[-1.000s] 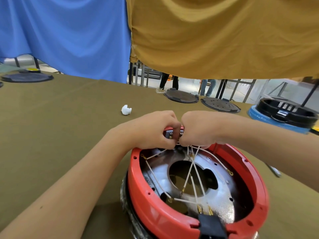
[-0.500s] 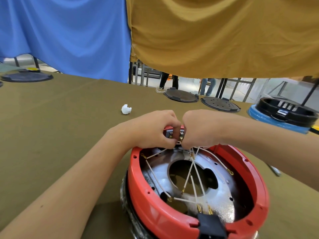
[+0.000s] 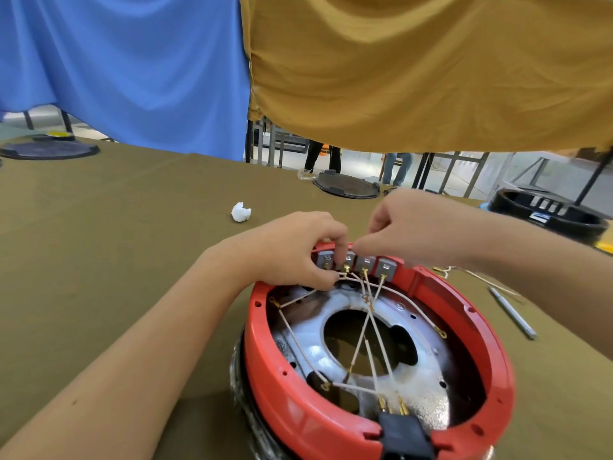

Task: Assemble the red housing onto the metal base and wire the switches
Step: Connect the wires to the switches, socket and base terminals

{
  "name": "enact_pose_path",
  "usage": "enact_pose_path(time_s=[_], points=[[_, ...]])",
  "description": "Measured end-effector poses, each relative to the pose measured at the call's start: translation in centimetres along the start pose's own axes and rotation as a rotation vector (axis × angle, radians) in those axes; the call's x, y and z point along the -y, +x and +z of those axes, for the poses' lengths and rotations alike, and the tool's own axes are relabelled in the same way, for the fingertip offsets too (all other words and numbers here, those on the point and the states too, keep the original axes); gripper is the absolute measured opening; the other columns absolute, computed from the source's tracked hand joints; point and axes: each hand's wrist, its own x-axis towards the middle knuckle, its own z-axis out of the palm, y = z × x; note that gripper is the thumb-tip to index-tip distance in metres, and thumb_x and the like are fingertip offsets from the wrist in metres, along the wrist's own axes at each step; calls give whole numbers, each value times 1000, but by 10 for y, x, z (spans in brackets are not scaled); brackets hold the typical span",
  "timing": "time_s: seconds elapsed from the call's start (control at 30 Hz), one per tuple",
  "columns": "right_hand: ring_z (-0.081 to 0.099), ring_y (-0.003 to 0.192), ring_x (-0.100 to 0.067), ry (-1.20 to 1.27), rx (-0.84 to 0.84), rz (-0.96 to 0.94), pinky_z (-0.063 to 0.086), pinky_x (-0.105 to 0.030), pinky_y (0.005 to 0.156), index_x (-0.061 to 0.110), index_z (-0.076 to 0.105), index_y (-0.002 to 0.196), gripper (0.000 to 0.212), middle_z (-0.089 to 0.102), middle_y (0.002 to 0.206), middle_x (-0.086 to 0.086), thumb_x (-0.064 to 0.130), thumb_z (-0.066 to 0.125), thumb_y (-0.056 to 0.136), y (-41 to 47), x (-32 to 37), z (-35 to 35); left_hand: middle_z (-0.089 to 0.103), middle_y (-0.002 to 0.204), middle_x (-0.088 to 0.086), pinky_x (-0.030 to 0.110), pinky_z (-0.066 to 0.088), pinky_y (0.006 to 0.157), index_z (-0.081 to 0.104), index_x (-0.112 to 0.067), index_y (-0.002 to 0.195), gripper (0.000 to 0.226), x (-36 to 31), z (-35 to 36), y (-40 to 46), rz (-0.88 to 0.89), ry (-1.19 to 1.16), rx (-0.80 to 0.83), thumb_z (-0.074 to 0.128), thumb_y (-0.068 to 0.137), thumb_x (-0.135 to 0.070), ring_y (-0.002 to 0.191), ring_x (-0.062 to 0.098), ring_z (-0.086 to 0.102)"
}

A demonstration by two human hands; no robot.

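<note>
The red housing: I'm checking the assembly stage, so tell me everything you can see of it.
The red housing is a glossy ring, plastic by its look, lying flat around the shiny metal base on the olive-covered table. Small holes dot its rim. A black connector block sits in a notch at its near edge. Grey switches line its far edge, with white wires crossing the opening. The left hand rests on the far rim; the right hand reaches over the switches.

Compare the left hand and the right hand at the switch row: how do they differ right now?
The left hand sits low, fingers curled over the left grey switches and pinching near a gold wire terminal; the right hand is raised above the row, fingertips only reaching its top edge. The left covers the two leftmost switches; the right leaves the rightmost ones exposed. Both work at the far rim of the red housing.
</note>
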Motion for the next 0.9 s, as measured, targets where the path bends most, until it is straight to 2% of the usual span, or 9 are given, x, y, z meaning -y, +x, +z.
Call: enact_pose_path(time_s=[0.07,0.13,0.2,0.3,0.4,0.53,0.73,0.8,0.9], points=[[54,51,-5,102,-124,-7,40,-19,48,18,71,78,20,63,62,7,36,69,84,0,-15,1,55,105,-13,26,50,83,54,-31,101,34,1,-1,0,-23,-53,-11,76,78,-20,99,9,60],[57,61,2,202,-164,7,42,-21,57,26,69,87,9,64,72,11,34,70,84,-1,-30,8,57,112,-15,25,52,85,50,-31,112,42,2,-2,-1,-52,-74,-5,75,80,-21,102,7,61],[63,77,-1,269,-115,-10,49,-23,67,30,66,101,17,66,87,12,33,71,85,-1,-41,19,61,112,-14,30,52,90,52,-31,117,42,3,-3,-1,-59,-33,2,74,82,-23,102,5,61],[65,85,0,336,-39,-102,50,-12,72,31,66,110,28,69,98,13,34,73,83,1,-43,33,65,105,-16,34,53,89,57,-32,116,37,2,-3,-1,-49,-5,-8,75,83,-26,97,3,62],[64,85,3,266,-21,-146,49,-14,74,34,64,112,35,68,97,16,39,75,79,8,-39,35,66,106,-16,31,53,88,57,-34,115,37,3,-3,-1,-46,7,-16,75,84,-30,96,1,62],[63,79,3,187,-53,-190,49,-16,68,32,64,109,36,67,91,17,39,77,76,13,-34,40,65,103,-18,20,52,80,57,-35,114,41,5,-2,-1,-52,-40,-20,76,80,-24,93,-1,63],[64,78,-2,165,-88,-223,55,-29,72,30,69,105,32,68,91,13,38,76,75,15,-35,43,63,102,-21,19,53,77,57,-36,114,39,7,-2,-2,-39,-31,-21,74,81,-24,89,0,64],[65,77,-2,166,-90,-222,55,-28,72,30,71,105,31,70,89,13,37,76,75,15,-35,43,63,102,-21,18,52,75,58,-35,114,39,8,-2,-2,-41,-45,-24,74,81,-23,89,0,64],[64,76,2,201,-82,-211,52,-19,69,33,71,106,31,70,86,16,37,76,76,15,-37,42,65,102,-19,13,50,74,59,-36,113,39,8,-2,-1,-59,-81,-24,75,80,-22,90,-2,63]])
